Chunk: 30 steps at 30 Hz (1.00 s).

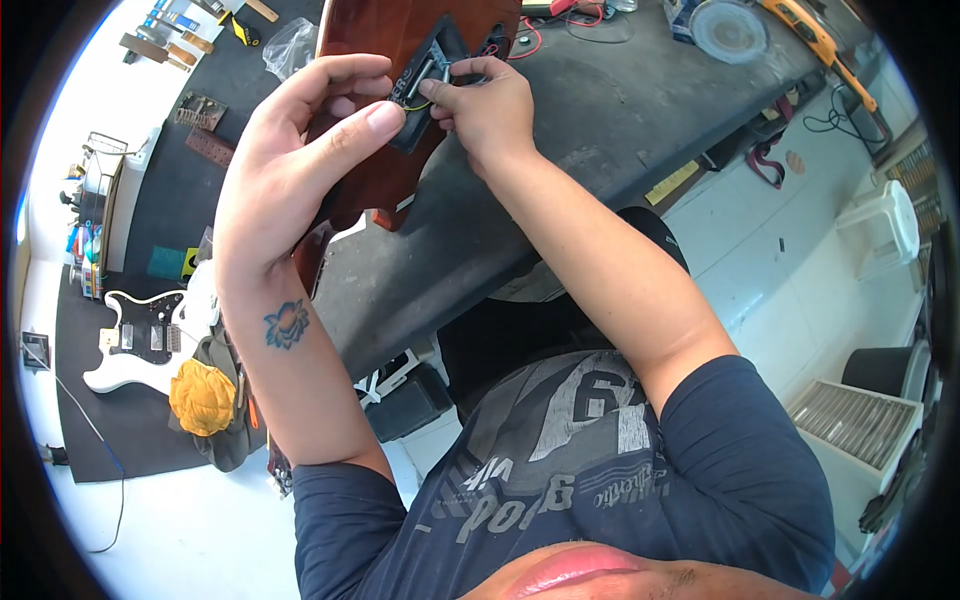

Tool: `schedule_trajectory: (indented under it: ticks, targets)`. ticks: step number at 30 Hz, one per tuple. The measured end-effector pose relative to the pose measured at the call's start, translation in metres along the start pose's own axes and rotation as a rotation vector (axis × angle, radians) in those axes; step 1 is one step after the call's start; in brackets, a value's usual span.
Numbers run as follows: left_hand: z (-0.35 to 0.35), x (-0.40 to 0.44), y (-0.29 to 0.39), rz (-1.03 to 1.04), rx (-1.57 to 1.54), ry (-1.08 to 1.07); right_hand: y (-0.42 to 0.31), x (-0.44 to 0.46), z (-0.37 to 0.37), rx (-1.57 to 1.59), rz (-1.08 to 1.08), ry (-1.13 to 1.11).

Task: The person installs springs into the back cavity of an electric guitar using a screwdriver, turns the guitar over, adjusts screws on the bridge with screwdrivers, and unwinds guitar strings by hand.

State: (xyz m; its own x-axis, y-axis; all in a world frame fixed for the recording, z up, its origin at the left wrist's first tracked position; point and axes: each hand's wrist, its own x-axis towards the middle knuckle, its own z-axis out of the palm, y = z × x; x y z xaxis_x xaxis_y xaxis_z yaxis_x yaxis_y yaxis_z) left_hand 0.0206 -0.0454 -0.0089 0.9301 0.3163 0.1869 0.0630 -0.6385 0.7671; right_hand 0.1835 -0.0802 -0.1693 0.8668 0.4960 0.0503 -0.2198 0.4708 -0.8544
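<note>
A glossy reddish-brown guitar body [385, 38] lies on the dark workbench [590, 120] at the top centre. Set in it is a black compartment [408, 135] with small metal parts and a thin yellow-green wire. My left hand [290, 150] curves over the body's left side, fingers apart, with the thumb tip by the compartment's edge. At the compartment's right side, the thumb and forefinger of my right hand [490, 105] pinch a small metallic part [441, 76], whose exact shape is hard to make out.
A white guitar body [148, 340] and a yellow cloth [203, 397] are at the left. Clamps and tools [165, 40] lie upper left. At the upper right are a round clear lid [730, 32] and an orange tool [805, 35]; red wires run behind my right hand.
</note>
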Motion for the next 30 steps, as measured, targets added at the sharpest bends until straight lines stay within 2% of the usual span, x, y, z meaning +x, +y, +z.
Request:
schedule_trajectory:
  ticks: [11, 14, 30]
  targets:
    - [0.005, 0.0, -0.002, 0.049, -0.113, 0.047, -0.001, -0.004, 0.003, 0.013, -0.001, 0.004]
    - [0.001, -0.001, -0.002, -0.001, -0.053, -0.005, -0.001, -0.009, 0.004, 0.043, -0.01, 0.024]
    - [0.003, -0.001, -0.001, 0.005, -0.034, 0.002, 0.004, -0.011, 0.008, 0.089, -0.051, 0.045]
